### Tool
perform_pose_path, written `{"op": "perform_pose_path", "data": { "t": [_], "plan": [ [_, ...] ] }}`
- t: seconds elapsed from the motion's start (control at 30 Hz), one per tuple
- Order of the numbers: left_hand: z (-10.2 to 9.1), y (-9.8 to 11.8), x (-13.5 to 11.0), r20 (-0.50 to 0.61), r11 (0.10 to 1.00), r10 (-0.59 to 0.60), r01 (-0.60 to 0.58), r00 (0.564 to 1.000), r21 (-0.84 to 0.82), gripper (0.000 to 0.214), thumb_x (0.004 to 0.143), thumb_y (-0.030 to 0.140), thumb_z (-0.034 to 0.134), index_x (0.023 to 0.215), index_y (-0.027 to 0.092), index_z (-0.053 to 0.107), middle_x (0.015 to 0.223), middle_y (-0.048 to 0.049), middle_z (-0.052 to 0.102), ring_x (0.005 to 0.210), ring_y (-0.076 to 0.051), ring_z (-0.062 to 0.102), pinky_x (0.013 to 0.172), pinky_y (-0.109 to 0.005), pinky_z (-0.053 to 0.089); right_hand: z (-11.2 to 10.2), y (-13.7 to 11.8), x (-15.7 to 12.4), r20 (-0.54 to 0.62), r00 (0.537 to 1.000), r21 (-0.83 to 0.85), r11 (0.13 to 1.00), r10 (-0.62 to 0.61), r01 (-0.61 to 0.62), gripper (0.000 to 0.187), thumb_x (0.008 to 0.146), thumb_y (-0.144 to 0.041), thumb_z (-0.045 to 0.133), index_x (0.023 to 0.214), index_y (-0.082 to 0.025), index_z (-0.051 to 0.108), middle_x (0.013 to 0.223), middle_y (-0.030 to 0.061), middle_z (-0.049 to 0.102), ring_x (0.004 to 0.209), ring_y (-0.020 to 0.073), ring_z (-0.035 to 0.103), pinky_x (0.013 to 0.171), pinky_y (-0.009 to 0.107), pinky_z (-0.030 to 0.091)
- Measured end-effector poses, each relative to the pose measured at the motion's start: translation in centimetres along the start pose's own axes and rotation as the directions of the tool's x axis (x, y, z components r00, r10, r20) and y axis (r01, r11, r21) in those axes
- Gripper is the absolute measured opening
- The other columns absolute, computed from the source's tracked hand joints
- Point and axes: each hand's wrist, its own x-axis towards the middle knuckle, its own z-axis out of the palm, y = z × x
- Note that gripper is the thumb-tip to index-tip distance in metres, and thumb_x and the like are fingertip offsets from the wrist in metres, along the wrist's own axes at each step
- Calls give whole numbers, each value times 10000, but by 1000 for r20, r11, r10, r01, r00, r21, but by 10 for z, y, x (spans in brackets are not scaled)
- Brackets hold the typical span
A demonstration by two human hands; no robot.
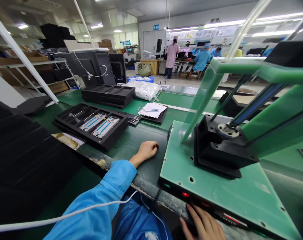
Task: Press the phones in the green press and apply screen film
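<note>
My left hand (pixel 147 150) rests on the green bench top, its fingers curled in, and no object shows in it. Just to its right stands a press fixture with a light-green base plate (pixel 178 156) and a black block (pixel 224 150) pressed down under a metal rod. At the front edge of this fixture is my right hand (pixel 204 223), fingers stretched and apart, near the lit red button (pixel 185 194); whether a fingertip touches the fixture I cannot tell. Left of my left hand lies a black foam tray (pixel 108 141) holding phone frames with blue strips (pixel 105 126).
Behind the tray sits a stack of black trays (pixel 107 95), with a plastic-wrapped bundle (pixel 141 89) beside it. White papers (pixel 153 109) lie on a small black tray. A white cable (pixel 91 208) crosses in front of my left sleeve. Several people work in the background.
</note>
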Motion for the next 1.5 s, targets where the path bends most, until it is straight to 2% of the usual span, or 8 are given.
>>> {"op": "perform_pose_path", "data": {
  "t": [0.3,0.5,1.5],
  "plan": [
    [-2,0,0,-2,1000,0,0,1000,5,310,864,175,482,1034,229,736,1074,-22,760,1022,-212,692,901,-283,517,2,-1,-2,18,1000,26,1000,16,-17,318,922,-382,655,1135,-146,681,1032,82,721,867,223,657,798,349,459],
    [-1,0,0,-3,1000,1,-1,1000,4,312,861,165,487,1039,227,735,1081,-23,759,1027,-209,690,903,-279,511,2,-2,-2,7,1000,40,999,28,-28,303,954,-380,613,1133,-146,682,1030,82,721,855,221,654,777,346,453],
    [0,-1,0,-7,1000,6,-6,1000,-2,315,855,166,491,1042,225,737,1073,-26,760,1026,-212,691,904,-288,515,2,-1,-1,-12,1000,29,999,15,-15,294,924,-351,648,1113,-130,695,1008,89,725,824,229,657,752,360,458]
  ]
}}
